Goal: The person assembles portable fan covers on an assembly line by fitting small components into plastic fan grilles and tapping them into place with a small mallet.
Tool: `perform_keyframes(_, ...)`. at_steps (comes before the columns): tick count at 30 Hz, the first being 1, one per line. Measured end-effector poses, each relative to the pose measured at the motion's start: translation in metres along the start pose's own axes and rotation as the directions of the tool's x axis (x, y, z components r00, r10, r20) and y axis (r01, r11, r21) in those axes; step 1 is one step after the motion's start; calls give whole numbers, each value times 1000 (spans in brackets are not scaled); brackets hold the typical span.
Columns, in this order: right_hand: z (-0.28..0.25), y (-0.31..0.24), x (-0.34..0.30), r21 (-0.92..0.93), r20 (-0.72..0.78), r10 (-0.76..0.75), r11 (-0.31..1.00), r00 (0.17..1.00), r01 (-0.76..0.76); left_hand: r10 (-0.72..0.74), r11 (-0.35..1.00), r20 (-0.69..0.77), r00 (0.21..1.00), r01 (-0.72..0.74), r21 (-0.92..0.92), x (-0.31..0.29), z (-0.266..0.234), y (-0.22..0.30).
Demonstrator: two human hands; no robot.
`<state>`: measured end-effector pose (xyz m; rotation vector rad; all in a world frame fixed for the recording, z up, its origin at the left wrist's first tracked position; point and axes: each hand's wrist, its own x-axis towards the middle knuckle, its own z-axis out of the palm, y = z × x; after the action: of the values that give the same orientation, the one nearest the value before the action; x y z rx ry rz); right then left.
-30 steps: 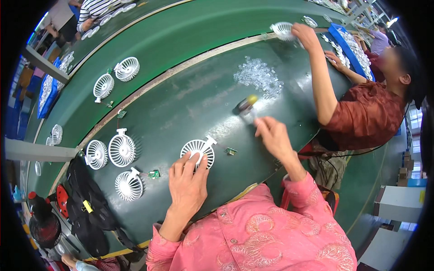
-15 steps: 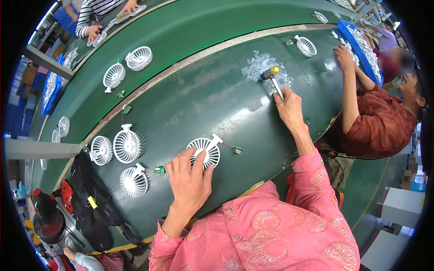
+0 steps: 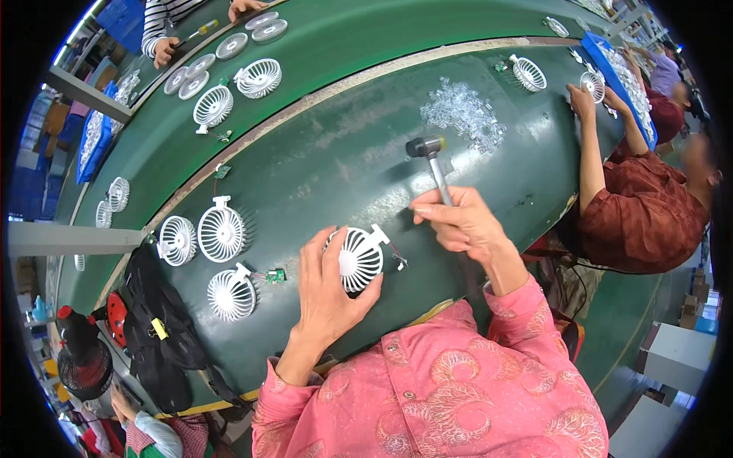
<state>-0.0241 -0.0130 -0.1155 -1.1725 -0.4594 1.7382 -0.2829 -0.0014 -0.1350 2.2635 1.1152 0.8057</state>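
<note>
My left hand (image 3: 330, 294) is closed round the left side of a white fan grille (image 3: 362, 258) with radial ribs and a short neck at its upper right. A thin wire with a small connector (image 3: 400, 262) trails from that neck. My right hand (image 3: 467, 226) grips the metal handle of a small mallet (image 3: 424, 146), its dark and yellowish head raised to the upper right of the grille, apart from it. Beyond the mallet lies a heap of small clear plastic pieces (image 3: 464, 114).
More white fan grilles (image 3: 222, 231) with green circuit boards (image 3: 276, 275) stand at left. A black bag (image 3: 153, 336) lies on the near left edge. At right a co-worker (image 3: 649, 206) handles a grille beside a blue tray (image 3: 628, 91). Clear discs (image 3: 231, 46) lie across the belt.
The mallet has come left and nearer, away from the clear pieces toward the grille. My left hand has shifted its hold and the grille is tilted. The right co-worker now holds a grille.
</note>
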Motion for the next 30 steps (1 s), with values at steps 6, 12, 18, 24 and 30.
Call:
perform_keyframes(6, 7, 27, 8, 187, 142, 145, 968, 979, -170, 80, 990, 31, 996, -76, -117, -1, -4, 15)
perform_keyframes(12, 12, 38, 7, 212, 228, 136, 960, 964, -185, 93, 986, 39, 995, -87, -142, -1, -2, 17)
perform_keyframes(18, 15, 39, 5, 179, 188, 153, 966, 970, -187, 64, 979, 44, 997, -54, -195, 1, 1, 16)
perform_keyframes(24, 13, 46, 3, 224, 205, 32, 971, 978, -79, 20, 957, 74, 997, 2, -290, 6, 2, 15)
perform_keyframes(30, 31, 29, -7, 10, 141, 38, 999, 989, -39, -1, 982, 7, 1000, 2, -190, 5, 1, 17)
